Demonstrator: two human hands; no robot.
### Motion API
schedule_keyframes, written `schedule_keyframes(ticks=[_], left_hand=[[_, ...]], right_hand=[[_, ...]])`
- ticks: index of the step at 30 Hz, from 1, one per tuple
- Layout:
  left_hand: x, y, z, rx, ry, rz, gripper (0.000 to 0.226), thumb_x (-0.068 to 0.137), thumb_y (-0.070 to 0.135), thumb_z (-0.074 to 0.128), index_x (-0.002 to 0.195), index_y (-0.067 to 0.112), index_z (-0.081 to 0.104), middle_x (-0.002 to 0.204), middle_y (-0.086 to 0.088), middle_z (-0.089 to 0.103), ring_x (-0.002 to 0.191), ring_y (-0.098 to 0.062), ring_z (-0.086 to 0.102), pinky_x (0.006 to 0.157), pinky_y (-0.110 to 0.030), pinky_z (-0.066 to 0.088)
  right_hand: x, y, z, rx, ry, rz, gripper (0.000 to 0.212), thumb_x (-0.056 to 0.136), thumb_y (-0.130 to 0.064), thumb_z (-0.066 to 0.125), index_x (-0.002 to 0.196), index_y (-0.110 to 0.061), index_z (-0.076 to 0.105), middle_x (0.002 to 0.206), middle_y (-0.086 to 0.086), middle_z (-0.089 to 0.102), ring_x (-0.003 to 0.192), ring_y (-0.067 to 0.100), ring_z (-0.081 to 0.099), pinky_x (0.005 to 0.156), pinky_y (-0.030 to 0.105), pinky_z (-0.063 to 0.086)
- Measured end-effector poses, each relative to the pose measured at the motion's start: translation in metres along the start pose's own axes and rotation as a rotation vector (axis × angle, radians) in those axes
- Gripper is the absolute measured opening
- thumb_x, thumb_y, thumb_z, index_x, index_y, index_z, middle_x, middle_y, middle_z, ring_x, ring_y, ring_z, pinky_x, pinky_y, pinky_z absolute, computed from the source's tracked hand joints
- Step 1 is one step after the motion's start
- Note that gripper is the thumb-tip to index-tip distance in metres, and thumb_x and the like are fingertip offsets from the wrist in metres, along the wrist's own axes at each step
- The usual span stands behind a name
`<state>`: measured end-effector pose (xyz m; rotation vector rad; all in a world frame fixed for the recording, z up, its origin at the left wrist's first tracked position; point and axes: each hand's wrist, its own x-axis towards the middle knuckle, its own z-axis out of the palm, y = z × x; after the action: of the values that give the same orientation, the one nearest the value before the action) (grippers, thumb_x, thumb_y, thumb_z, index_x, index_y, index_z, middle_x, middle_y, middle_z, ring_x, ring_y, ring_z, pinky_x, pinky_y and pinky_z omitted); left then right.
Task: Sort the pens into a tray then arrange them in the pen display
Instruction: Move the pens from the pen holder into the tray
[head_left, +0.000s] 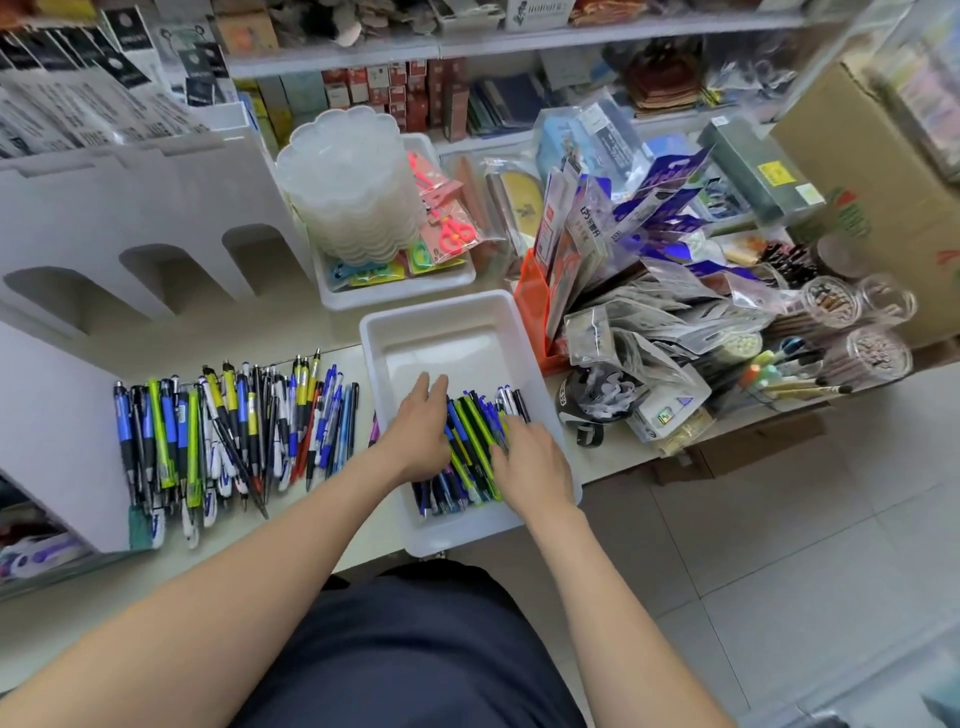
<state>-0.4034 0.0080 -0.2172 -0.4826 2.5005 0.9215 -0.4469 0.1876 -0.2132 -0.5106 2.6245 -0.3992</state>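
Pens (470, 452) in tray (441, 322), display (130, 208) left.

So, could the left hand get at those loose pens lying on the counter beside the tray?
Probably yes. The left hand rests in the white tray, and the loose pens lie just to its left on the open counter; only the tray's low wall stands between.
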Motion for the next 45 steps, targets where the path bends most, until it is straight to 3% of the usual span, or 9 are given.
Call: schedule_keyframes(ticks=[4, 7, 12, 24, 29, 35, 41, 43, 45], left_hand=[[0.013, 0.004, 0.003, 0.044, -0.008, 0.008, 0.063, 0.093, 0.008, 0.069, 0.149, 0.003, 0.041, 0.148, -0.019, 0.050, 0.135, -0.036, 0.051, 0.105, -0.043, 0.047], [0.012, 0.011, 0.013, 0.130, 0.041, 0.128, 0.084, 0.090, 0.014, 0.079, 0.161, 0.008, 0.033, 0.153, -0.015, 0.041, 0.140, -0.035, 0.042, 0.113, -0.042, 0.043], [0.010, 0.004, 0.029, 0.252, 0.132, 0.221, 0.098, 0.088, 0.022, 0.086, 0.163, 0.007, 0.025, 0.158, -0.016, 0.038, 0.145, -0.034, 0.039, 0.117, -0.040, 0.038], [-0.004, -0.012, 0.018, 0.259, 0.097, 0.283, 0.072, 0.102, 0.018, 0.065, 0.164, 0.011, 0.030, 0.171, -0.014, 0.027, 0.157, -0.032, 0.028, 0.129, -0.042, 0.026], [-0.024, -0.025, -0.005, 0.149, 0.399, 0.347, 0.036, 0.093, 0.001, 0.061, 0.127, 0.009, 0.067, 0.127, -0.010, 0.060, 0.112, -0.032, 0.060, 0.094, -0.048, 0.055], [-0.054, -0.082, -0.022, 0.042, 0.704, 0.089, 0.019, 0.086, -0.003, 0.062, 0.100, 0.009, 0.065, 0.102, -0.007, 0.058, 0.091, -0.030, 0.056, 0.079, -0.046, 0.051], [-0.088, -0.145, -0.029, 0.091, 0.597, -0.245, 0.022, 0.088, 0.006, 0.068, 0.109, 0.013, 0.069, 0.118, -0.004, 0.059, 0.111, -0.028, 0.054, 0.093, -0.043, 0.049], [-0.098, -0.159, -0.034, 0.130, 0.572, -0.283, 0.028, 0.087, 0.009, 0.069, 0.115, 0.013, 0.070, 0.128, -0.006, 0.061, 0.121, -0.029, 0.053, 0.099, -0.045, 0.048], [-0.104, -0.167, -0.040, 0.164, 0.547, -0.300, 0.039, 0.086, 0.011, 0.070, 0.125, 0.013, 0.067, 0.138, -0.008, 0.059, 0.130, -0.031, 0.051, 0.105, -0.048, 0.047]], right_hand=[[0.003, 0.013, 0.002, -0.023, -0.018, -0.026, 0.022, 0.106, -0.020, 0.059, 0.125, -0.015, 0.069, 0.112, 0.010, 0.067, 0.099, 0.033, 0.067, 0.073, 0.037, 0.048], [0.005, 0.021, -0.001, -0.040, 0.040, 0.067, 0.013, 0.104, -0.016, 0.055, 0.105, -0.013, 0.067, 0.103, 0.011, 0.067, 0.094, 0.036, 0.067, 0.069, 0.036, 0.043], [-0.003, 0.011, 0.004, 0.112, 0.025, -0.053, 0.031, 0.105, -0.025, 0.058, 0.134, -0.012, 0.061, 0.120, 0.011, 0.065, 0.105, 0.032, 0.065, 0.081, 0.042, 0.051], [0.006, 0.008, -0.002, 0.077, -0.028, 0.082, 0.020, 0.098, -0.012, 0.052, 0.107, -0.009, 0.069, 0.103, 0.012, 0.070, 0.094, 0.033, 0.065, 0.074, 0.039, 0.054], [0.007, -0.036, -0.004, 0.298, 0.022, -0.050, 0.023, 0.097, -0.015, 0.053, 0.108, -0.017, 0.073, 0.099, 0.001, 0.075, 0.093, 0.022, 0.067, 0.077, 0.036, 0.054], [0.002, -0.109, 0.020, 0.367, -0.041, -0.205, 0.026, 0.096, -0.016, 0.054, 0.111, -0.014, 0.076, 0.098, 0.005, 0.078, 0.096, 0.027, 0.069, 0.086, 0.040, 0.055], [0.000, -0.172, 0.065, 0.286, -0.282, -0.124, 0.025, 0.096, -0.019, 0.054, 0.112, -0.005, 0.065, 0.106, 0.016, 0.069, 0.099, 0.035, 0.068, 0.085, 0.044, 0.058], [0.002, -0.186, 0.082, 0.204, -0.346, -0.087, 0.038, 0.097, -0.026, 0.056, 0.128, -0.004, 0.055, 0.130, 0.022, 0.059, 0.121, 0.041, 0.060, 0.100, 0.045, 0.054], [0.005, -0.198, 0.092, 0.156, -0.390, -0.013, 0.070, 0.101, -0.026, 0.058, 0.158, 0.000, 0.025, 0.163, 0.034, 0.020, 0.152, 0.049, 0.028, 0.122, 0.048, 0.033]])
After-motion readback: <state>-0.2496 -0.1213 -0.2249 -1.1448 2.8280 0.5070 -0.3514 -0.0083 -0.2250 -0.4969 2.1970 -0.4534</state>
